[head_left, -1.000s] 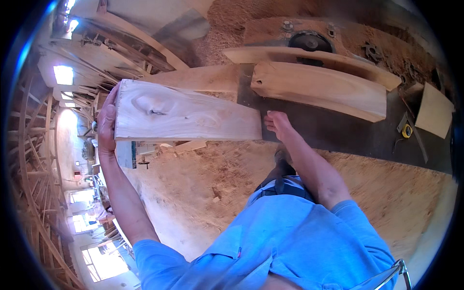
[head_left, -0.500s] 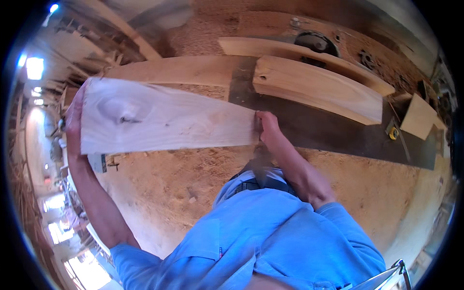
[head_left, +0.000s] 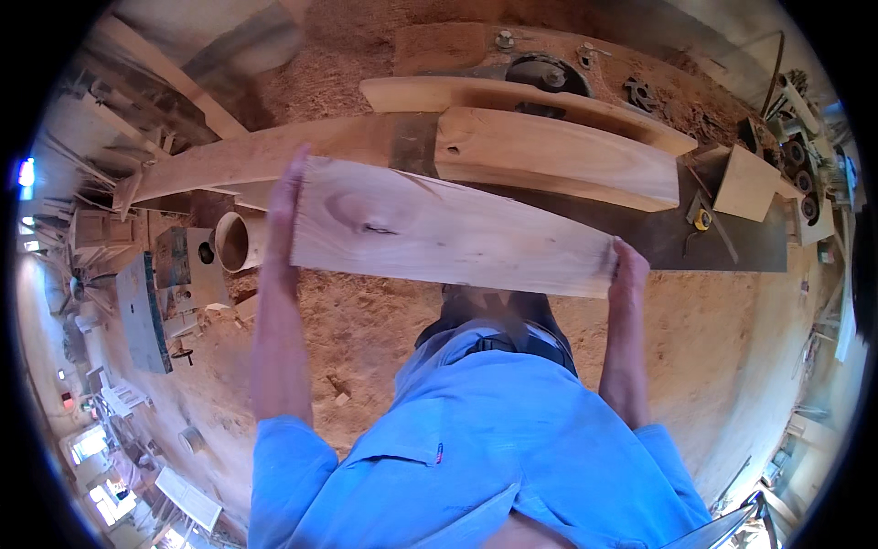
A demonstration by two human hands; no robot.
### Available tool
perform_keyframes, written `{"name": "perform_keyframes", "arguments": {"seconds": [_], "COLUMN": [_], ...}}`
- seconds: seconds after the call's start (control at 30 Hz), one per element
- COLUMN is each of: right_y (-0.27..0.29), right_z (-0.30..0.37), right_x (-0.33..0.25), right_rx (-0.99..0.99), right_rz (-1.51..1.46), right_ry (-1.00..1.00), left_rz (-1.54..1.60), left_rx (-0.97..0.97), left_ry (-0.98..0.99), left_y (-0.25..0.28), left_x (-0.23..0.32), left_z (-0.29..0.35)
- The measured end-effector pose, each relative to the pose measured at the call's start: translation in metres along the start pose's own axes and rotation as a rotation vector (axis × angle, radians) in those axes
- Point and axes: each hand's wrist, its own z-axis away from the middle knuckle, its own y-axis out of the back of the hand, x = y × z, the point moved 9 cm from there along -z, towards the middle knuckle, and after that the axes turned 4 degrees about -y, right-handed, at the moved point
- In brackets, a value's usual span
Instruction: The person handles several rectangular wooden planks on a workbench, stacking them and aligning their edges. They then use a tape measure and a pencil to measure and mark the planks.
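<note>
A pale wooden board [head_left: 457, 229] with a dark knot near its left end spans the space in front of my body. Around its left end my left hand [head_left: 284, 206] is closed, slightly blurred. My right hand [head_left: 627, 267] grips the other end, fingers wrapped over the edge. Behind the held board lies the dark bench top [head_left: 741, 238]. On it rests another thick board [head_left: 558, 156] with a small knot.
A long plank [head_left: 430, 94] stands by a circular blade [head_left: 549, 75] at the back. A yellow tape measure [head_left: 702, 220] and a square wood piece [head_left: 747, 183] lie at the right. Leftward are a round tub [head_left: 234, 242] and a grey machine table [head_left: 142, 311]. Sawdust covers the floor [head_left: 357, 329].
The held board has moved right, and both hands have moved right with it. My view has turned, so more of the left side shows. Both ends stay gripped.
</note>
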Motion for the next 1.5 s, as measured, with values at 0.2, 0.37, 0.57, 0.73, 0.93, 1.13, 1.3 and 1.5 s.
{"name": "perform_keyframes", "arguments": {"seconds": [0.2, 0.37, 0.57, 0.73, 0.93, 1.13, 1.3, 1.5], "right_y": [0.062, 0.076, 0.068, 0.083, 0.098, 0.111, 0.104, 0.094], "right_z": [-0.041, -0.051, -0.073, -0.061, -0.046, -0.034, -0.038, -0.103], "right_x": [-0.053, -0.078, -0.088, -0.086, -0.086, -0.052, -0.069, -0.056], "right_rx": [0.117, 0.128, 0.057, 0.178, 0.222, 0.335, 0.314, 0.084], "right_rz": [0.110, 0.207, 0.352, 0.233, -0.081, 0.019, 0.215, 0.524], "right_ry": [0.110, 0.134, 0.190, 0.096, 0.195, 0.282, 0.319, 0.014], "left_rz": [0.302, 0.337, 0.359, 0.378, 0.334, 0.054, -0.038, 0.115], "left_rx": [0.000, 0.034, 0.007, -0.031, -0.176, 0.055, -0.004, -0.042], "left_ry": [0.200, 0.271, 0.369, 0.245, 0.063, 0.001, 0.153, 0.493], "left_y": [-0.052, -0.091, -0.108, -0.095, -0.110, -0.078, -0.085, -0.110], "left_x": [-0.146, -0.191, -0.193, -0.202, -0.173, -0.215, -0.222, -0.212], "left_z": [-0.030, -0.036, -0.042, -0.046, -0.041, -0.003, -0.009, -0.026]}}
